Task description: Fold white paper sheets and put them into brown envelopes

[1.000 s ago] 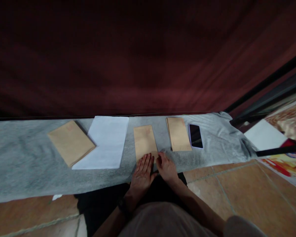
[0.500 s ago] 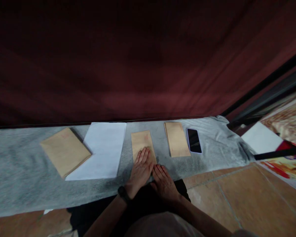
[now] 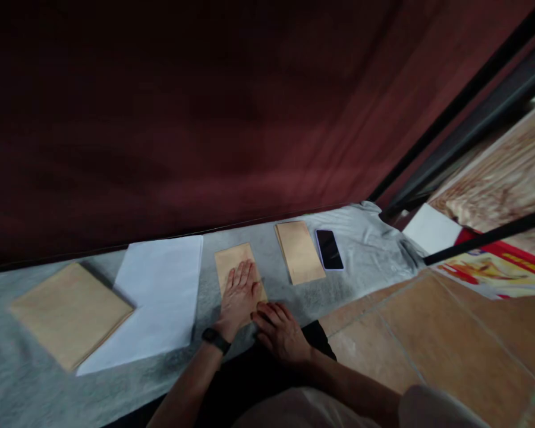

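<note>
My left hand (image 3: 238, 294) lies flat, fingers stretched out, on a small brown envelope (image 3: 234, 260) in the middle of a grey cloth (image 3: 35, 380) spread on the floor. My right hand (image 3: 280, 330) rests just to its right, at the envelope's near right corner, with its fingers lightly curled down on the cloth; I cannot make out anything held in it. A black watch sits on my left wrist. To the right lies a small stack of brown envelopes (image 3: 299, 251). A white sheet of paper (image 3: 154, 291) lies to the left.
A larger brown envelope stack (image 3: 69, 312) lies at the far left. A black phone (image 3: 329, 249) lies right of the small stack. A dark red curtain (image 3: 205, 119) hangs behind. Orange floor tiles (image 3: 450, 333), black metal bars and printed papers (image 3: 485, 267) are at the right.
My left hand has slid forward up the middle envelope and now covers most of it. My right hand has drawn back to its near corner. The view has swung and tilted to the right.
</note>
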`<state>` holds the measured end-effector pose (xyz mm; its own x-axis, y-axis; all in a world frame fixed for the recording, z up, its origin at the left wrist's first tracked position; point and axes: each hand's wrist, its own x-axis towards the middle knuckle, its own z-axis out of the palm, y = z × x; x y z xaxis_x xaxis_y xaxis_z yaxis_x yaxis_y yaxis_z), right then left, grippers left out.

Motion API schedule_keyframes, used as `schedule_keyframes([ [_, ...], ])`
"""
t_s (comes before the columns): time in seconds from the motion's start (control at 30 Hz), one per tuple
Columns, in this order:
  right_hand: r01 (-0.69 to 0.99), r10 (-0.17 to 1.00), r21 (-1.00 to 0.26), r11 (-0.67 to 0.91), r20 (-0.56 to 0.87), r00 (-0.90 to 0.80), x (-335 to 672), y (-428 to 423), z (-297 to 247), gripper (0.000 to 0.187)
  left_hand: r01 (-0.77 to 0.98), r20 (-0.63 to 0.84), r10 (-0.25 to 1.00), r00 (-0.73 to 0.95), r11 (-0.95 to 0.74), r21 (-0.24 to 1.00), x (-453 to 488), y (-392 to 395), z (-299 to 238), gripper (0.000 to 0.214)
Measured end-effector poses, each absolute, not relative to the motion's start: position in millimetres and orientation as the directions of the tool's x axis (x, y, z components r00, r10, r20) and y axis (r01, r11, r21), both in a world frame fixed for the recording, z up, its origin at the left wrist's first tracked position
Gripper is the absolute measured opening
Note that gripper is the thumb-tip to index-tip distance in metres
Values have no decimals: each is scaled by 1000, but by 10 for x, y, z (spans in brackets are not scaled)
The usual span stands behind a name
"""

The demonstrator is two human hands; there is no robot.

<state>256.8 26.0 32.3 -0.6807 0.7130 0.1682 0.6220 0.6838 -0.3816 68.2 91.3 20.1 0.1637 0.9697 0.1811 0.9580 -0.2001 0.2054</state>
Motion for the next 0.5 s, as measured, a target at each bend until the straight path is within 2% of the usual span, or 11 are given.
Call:
schedule_keyframes([
  [0.1, 617, 713, -375, 691, 217, -666, 2536, 277, 348, 48, 938, 192, 957, 219, -261, 227, 611, 601, 133, 59],
  [0.17, 611, 702, -358, 706, 245, -668, 2504, 282, 338, 47, 925, 203, 959, 197, -250, 285, 586, 369, 100, 58],
  [0.27, 584, 669, -336, 739, 268, -693, 2463, 285, 286, 48, 872, 192, 981, 8, -101, 478, 596, 52, 120, 57],
  [0.33, 567, 649, -325, 757, 278, -708, 2453, 284, 248, 51, 742, 114, 979, -167, 48, 668, 620, -92, 187, 60],
  [0.4, 557, 634, -310, 771, 280, -721, 2454, 287, 228, 54, 500, -64, 942, -328, 231, 835, 648, -160, 276, 64],
  [0.5, 563, 635, -301, 770, 274, -722, 2453, 299, 247, 55, 150, -276, 852, -444, 375, 915, 677, -144, 397, 74],
])
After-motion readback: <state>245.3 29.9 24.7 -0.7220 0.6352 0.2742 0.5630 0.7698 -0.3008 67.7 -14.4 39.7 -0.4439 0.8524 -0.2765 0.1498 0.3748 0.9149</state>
